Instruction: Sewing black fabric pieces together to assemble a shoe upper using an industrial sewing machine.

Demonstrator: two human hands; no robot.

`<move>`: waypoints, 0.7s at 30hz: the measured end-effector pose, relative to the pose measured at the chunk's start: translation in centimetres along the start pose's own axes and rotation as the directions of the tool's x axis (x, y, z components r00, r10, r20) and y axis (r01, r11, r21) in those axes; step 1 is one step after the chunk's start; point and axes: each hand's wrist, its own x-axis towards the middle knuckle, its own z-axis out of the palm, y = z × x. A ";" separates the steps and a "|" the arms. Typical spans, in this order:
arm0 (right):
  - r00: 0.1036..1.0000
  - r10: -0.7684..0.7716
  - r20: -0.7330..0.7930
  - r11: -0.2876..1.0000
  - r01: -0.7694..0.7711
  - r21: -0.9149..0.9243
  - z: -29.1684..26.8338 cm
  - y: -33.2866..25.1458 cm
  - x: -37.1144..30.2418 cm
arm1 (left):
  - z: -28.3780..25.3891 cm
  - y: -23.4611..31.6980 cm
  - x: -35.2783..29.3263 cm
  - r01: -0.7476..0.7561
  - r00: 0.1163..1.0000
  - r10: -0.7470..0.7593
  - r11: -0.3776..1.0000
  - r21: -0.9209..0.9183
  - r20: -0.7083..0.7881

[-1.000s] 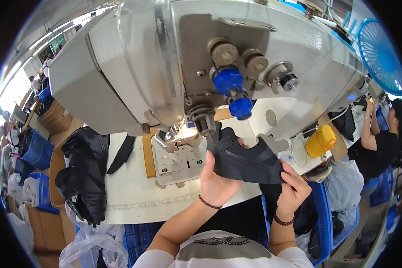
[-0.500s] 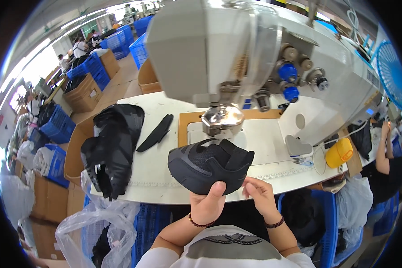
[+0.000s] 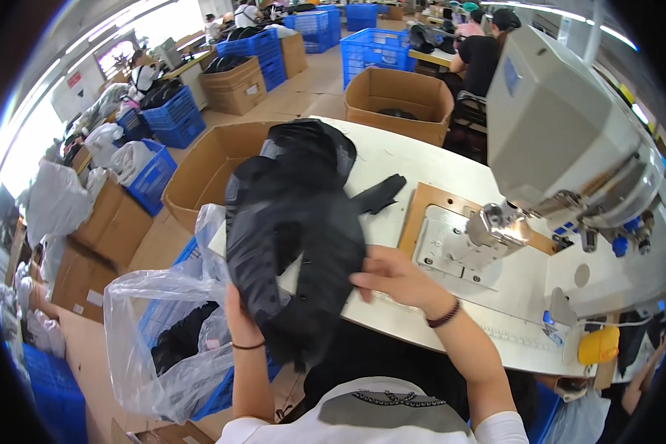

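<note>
Head: right fingers (image 3: 365, 280) curled against uppers (image 3: 324, 235)

The person's left hand (image 3: 242, 318) and right hand (image 3: 396, 277) have moved left, from in front of the sewing machine (image 3: 562, 140) to the black shoe uppers (image 3: 322, 244), now at either side of them. The view has swung left too, showing more of the far cardboard box (image 3: 396, 127).

Black shoe uppers (image 3: 322, 229) — white tabletop (image 3: 386, 152), brown cardboard box (image 3: 213, 154), yellow container (image 3: 598, 345) — blue crate (image 3: 377, 58)
</note>
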 end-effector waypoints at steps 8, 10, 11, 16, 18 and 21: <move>0.923 0.132 -0.361 0.980 -0.177 -0.093 2.2 11.3 10.9 | -6.2 -1.8 11.1 -0.003 0.986 0.061 0.936 0.351 -0.156; 0.887 -0.003 -0.462 0.941 -0.154 -0.301 0.9 11.9 11.7 | -6.4 -2.6 14.6 -0.023 0.997 0.050 0.913 0.408 -0.057; 0.845 -0.115 -0.522 0.924 -0.102 -0.368 0.4 12.1 12.1 | -6.3 -3.2 16.4 -0.034 0.997 0.059 0.890 0.454 -0.043; 0.728 -0.204 -0.654 0.920 -0.085 -0.382 -0.9 13.4 13.4 | -4.3 -5.3 22.2 -0.057 0.996 0.083 0.769 0.637 -0.011; 0.732 -0.233 -0.640 0.923 -0.041 -0.383 -1.1 13.4 12.7 | -2.7 -4.3 22.8 -0.101 0.991 0.120 0.384 0.918 0.059; 0.733 -0.241 -0.636 0.915 -0.047 -0.400 -1.6 11.9 9.1 | 0.8 -1.7 20.1 -0.344 0.834 0.548 0.421 0.840 0.066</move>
